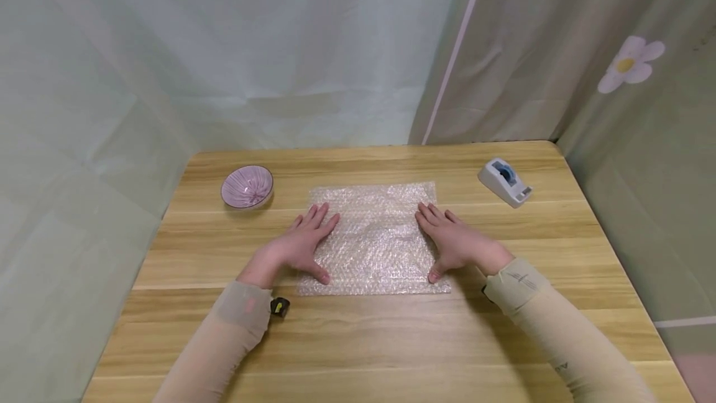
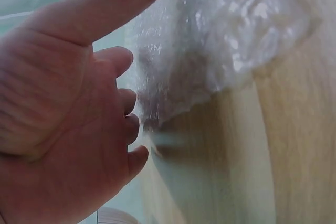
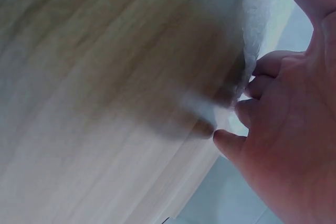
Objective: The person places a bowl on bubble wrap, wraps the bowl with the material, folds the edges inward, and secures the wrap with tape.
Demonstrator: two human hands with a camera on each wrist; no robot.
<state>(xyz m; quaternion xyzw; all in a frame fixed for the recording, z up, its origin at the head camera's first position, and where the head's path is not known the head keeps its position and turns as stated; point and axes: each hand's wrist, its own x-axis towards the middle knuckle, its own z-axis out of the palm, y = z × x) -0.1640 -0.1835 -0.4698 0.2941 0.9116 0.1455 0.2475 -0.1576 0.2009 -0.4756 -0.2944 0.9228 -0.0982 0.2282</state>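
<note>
A sheet of clear bubble wrap (image 1: 375, 241) lies flat on the wooden table, its near edge toward the person. My left hand (image 1: 304, 244) rests on its left side, fingers spread and the thumb near the front left corner. On the opposite side, my right hand (image 1: 450, 241) touches the right edge, also with spread fingers. The left wrist view shows the left palm (image 2: 58, 119) beside the crinkled bubble wrap (image 2: 236, 30). In the right wrist view, the right hand's fingertips meet the sheet's edge (image 3: 252, 30), close over the wood.
A purple striped bowl (image 1: 247, 186) stands at the back left of the table (image 1: 369, 353). Toward the back right is a grey tape dispenser (image 1: 505, 182) with a blue core. Pale curtains (image 1: 307, 48) hang behind and along both sides.
</note>
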